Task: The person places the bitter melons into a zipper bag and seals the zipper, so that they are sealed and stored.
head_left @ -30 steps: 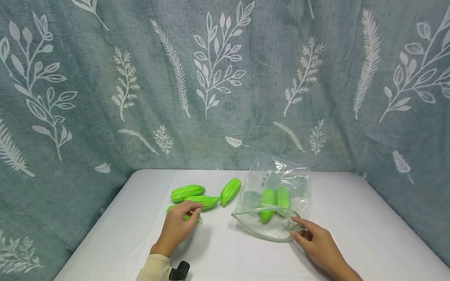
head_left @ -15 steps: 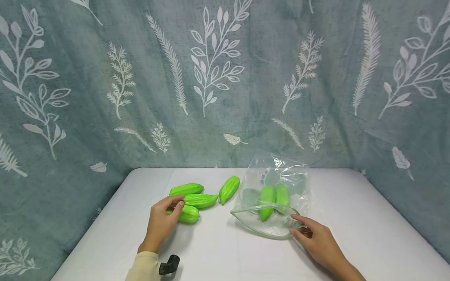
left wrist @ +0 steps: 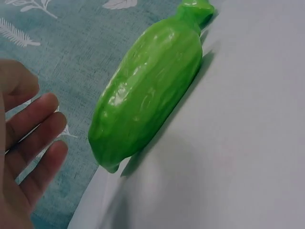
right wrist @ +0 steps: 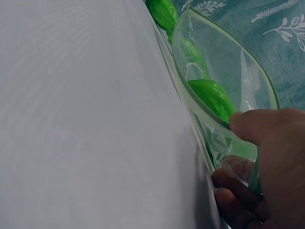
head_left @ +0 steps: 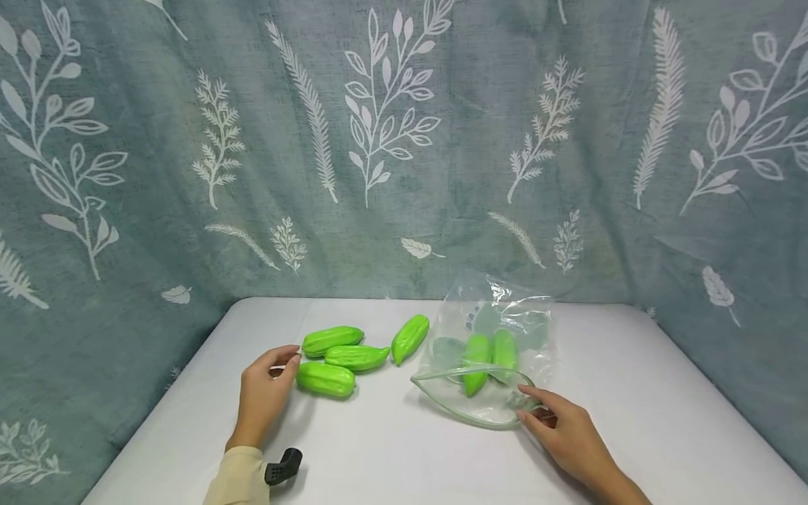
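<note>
Tabletop (head_left: 391,456) I watch remotely bears a clear bag (head_left: 449,351) left of my right fingers (head_left: 544,397), which pinch it at the mouth, I judge to spread it, two green gourds (head_left: 477,351) inside, while four loose gourds (head_left: 326,379) lie right of my left fingers (left wrist: 50,161), slightly bent and empty.

Well beyond both the left fingers (left wrist: 53,155) and the right fingers (head_left: 543,397), a blue-green curtain (head_left: 467,168) hangs in shallow folds, printed with white leafy sprigs (head_left: 386,72), feathery fronds (head_left: 661,105) and small single leaves (head_left: 416,247). Under the fingers spreads a white bench (head_left: 391,449), its far corners rounded. The curtain also runs along the bench's sides, outward of either set of fingers. The light is soft, with faint grey shadows (head_left: 298,414) on the bench near the fingers.
</note>
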`<state>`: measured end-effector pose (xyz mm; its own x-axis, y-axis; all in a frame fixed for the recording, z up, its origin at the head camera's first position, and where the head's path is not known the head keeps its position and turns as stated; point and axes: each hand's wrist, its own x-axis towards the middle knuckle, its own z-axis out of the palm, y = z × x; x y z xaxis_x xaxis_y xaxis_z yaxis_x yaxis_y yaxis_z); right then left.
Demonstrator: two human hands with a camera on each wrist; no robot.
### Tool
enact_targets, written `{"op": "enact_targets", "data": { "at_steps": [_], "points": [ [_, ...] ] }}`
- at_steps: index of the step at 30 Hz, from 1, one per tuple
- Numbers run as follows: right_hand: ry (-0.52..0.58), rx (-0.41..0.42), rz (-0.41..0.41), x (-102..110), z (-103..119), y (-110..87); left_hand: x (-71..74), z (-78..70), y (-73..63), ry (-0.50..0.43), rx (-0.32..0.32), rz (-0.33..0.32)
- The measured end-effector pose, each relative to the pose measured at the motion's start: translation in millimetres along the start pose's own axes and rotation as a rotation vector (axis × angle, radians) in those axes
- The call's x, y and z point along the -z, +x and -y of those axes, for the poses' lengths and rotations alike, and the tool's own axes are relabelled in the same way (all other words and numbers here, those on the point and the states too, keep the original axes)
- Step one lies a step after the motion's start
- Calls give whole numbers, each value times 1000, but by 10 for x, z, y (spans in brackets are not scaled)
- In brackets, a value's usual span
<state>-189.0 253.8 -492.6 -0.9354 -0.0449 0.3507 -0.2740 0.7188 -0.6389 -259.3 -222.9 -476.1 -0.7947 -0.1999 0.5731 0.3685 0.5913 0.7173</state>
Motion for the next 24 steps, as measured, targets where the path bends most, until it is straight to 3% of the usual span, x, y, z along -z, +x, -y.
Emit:
{"op": "enact_targets", "data": {
  "at_steps": [6, 18, 24],
  "points": [
    [-25, 14, 9, -12, 42, 38, 47, 75, -42, 10, 103, 17],
    [-35, 3, 9, 6, -12, 24, 25, 184, -91, -7, 231, 245],
    [-38, -1, 8, 0, -29, 5, 3, 186, -64, -34, 249, 303]
  ]
}}
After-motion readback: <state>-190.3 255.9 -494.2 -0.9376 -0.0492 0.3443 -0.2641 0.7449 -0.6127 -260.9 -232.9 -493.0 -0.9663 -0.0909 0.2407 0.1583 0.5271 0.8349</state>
